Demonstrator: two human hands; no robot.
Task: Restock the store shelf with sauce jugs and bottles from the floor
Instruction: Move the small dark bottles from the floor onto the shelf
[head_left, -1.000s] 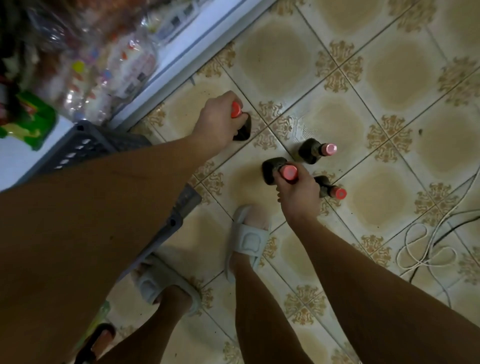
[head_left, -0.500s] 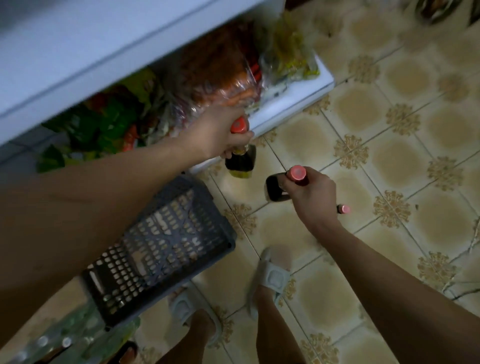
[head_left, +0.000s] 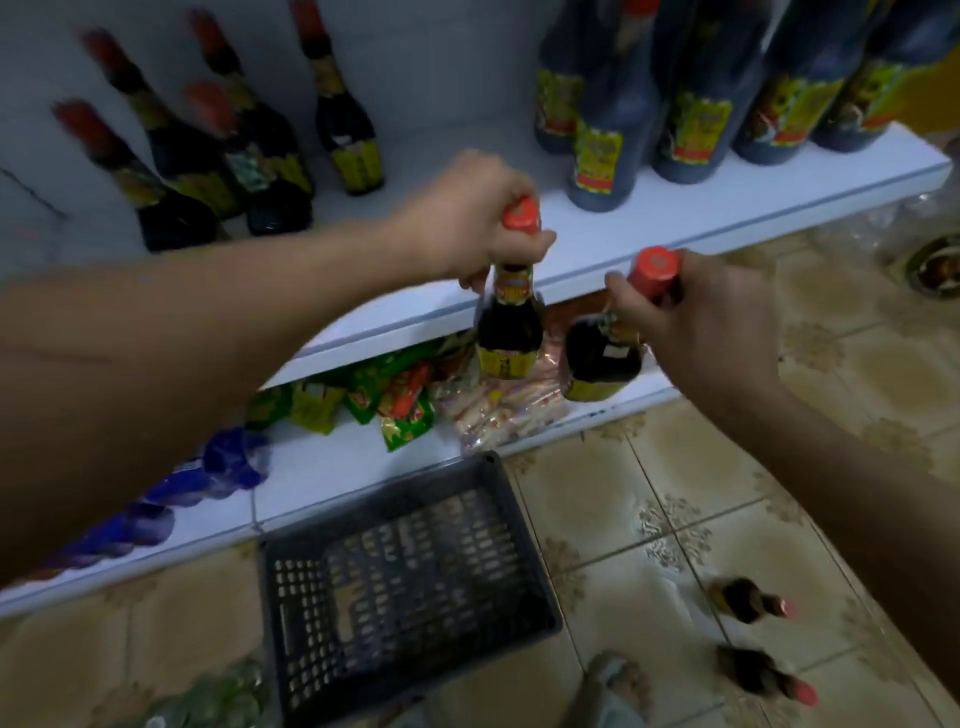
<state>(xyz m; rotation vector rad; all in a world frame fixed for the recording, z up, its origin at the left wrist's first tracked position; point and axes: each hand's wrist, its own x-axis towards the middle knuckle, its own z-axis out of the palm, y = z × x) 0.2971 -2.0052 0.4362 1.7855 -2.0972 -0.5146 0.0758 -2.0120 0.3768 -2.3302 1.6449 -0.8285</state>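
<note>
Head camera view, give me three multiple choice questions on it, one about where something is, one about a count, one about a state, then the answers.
1. Where is the grey crate?
A. on the floor before the shelves
B. on the top shelf
C. in a hand

2. How many small bottles stand on the floor at lower right?
A. none
B. two
C. five

3. How is the left hand?
A. flat and free
B. gripping a bottle neck
C. pressing the crate

Answers: A, it sits on tiles; B, two bottles; B, fingers wrap the neck under the red cap.
</note>
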